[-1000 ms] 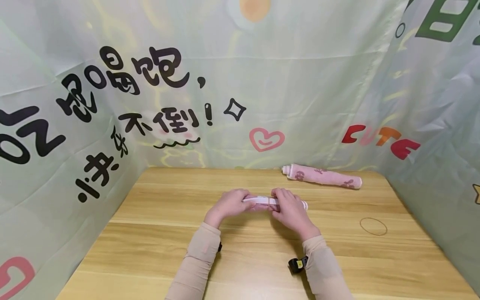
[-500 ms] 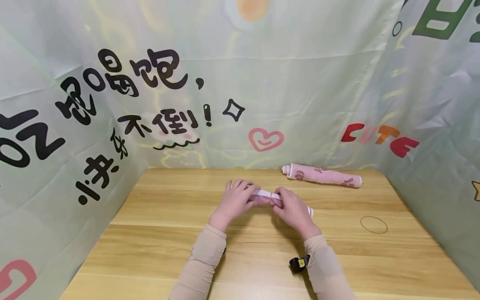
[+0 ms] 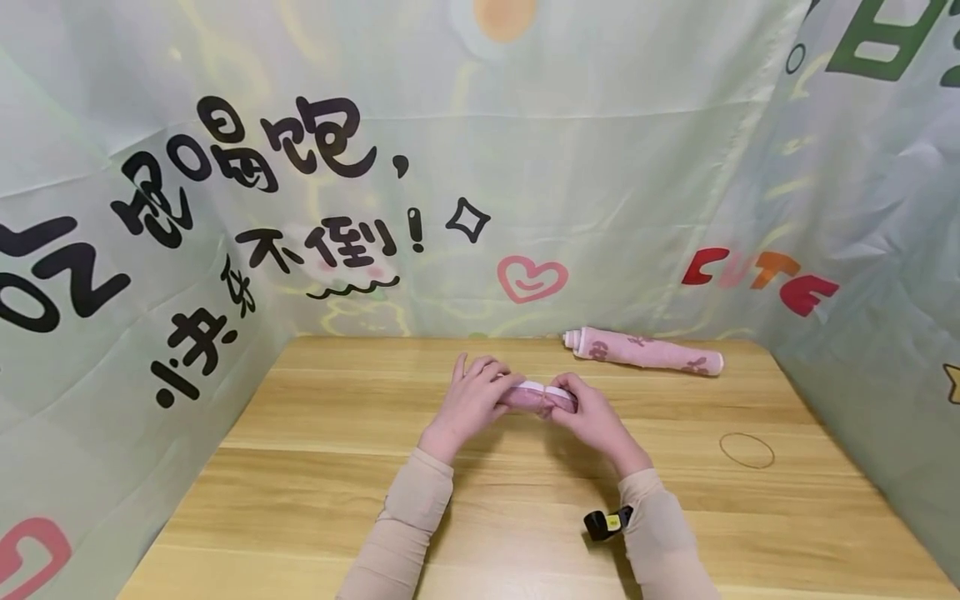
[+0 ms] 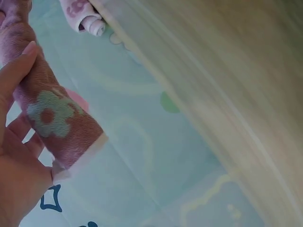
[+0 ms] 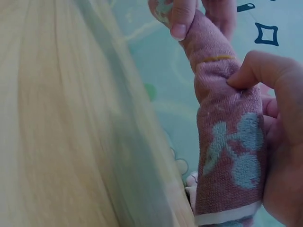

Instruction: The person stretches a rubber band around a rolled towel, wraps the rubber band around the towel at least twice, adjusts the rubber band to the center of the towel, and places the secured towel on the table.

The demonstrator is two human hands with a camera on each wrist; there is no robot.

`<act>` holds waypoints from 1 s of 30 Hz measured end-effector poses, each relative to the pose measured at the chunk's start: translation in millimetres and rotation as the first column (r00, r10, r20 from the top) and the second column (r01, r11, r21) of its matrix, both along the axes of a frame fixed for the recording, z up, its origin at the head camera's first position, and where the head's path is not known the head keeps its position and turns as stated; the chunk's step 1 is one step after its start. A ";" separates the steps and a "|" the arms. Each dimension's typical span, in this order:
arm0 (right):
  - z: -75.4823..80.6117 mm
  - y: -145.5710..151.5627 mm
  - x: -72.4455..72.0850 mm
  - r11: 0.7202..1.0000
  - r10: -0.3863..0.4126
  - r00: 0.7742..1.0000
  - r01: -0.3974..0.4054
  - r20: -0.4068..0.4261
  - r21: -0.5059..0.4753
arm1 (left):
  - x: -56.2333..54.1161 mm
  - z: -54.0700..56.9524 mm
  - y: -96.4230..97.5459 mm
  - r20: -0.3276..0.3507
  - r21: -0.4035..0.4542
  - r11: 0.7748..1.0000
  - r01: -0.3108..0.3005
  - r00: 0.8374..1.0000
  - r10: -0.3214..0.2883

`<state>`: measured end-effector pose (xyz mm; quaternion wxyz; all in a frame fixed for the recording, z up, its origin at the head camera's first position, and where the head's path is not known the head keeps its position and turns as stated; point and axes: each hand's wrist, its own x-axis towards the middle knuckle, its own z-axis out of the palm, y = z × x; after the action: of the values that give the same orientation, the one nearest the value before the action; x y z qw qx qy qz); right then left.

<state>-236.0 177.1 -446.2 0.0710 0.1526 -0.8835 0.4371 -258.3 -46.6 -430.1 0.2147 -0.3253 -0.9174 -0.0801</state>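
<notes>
Both hands hold a rolled mauve towel [image 3: 525, 398] with blue flower shapes over the middle of the wooden table. A thin yellowish rubber band [image 5: 218, 57] circles the roll near its middle, and the cloth is pinched in there. My left hand [image 3: 467, 410] grips the left part, thumb on the near side and fingers behind, as the left wrist view shows with the towel's flowered end [image 4: 52, 113]. With its thumb pressed into the cloth close to the band, my right hand [image 3: 602, 427] grips the right part; its other fingers are partly hidden behind the roll.
A second rolled pink towel [image 3: 648, 353] lies at the back right of the table [image 3: 337, 500], by the printed cloth wall [image 3: 615, 183]. One loose rubber band [image 3: 747, 450] lies on the right side. A small black camera [image 3: 606, 525] is fixed at the right wrist.
My left hand has shifted slightly right along the roll, fingers more spread. My right hand has changed from lying over the roll to pinching it near the band; the roll's right end is now hidden.
</notes>
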 end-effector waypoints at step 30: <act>-5.3 -23.3 1.9 0.913 -0.014 0.968 0.114 -0.249 0.392 | 3.9 5.6 1.8 0.193 -0.115 0.993 -0.035 0.980 0.057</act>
<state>-234.1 153.8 -451.5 0.1590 0.1864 -0.9440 0.2210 -254.3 -44.8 -424.5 0.1068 -0.3060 -0.9444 -0.0555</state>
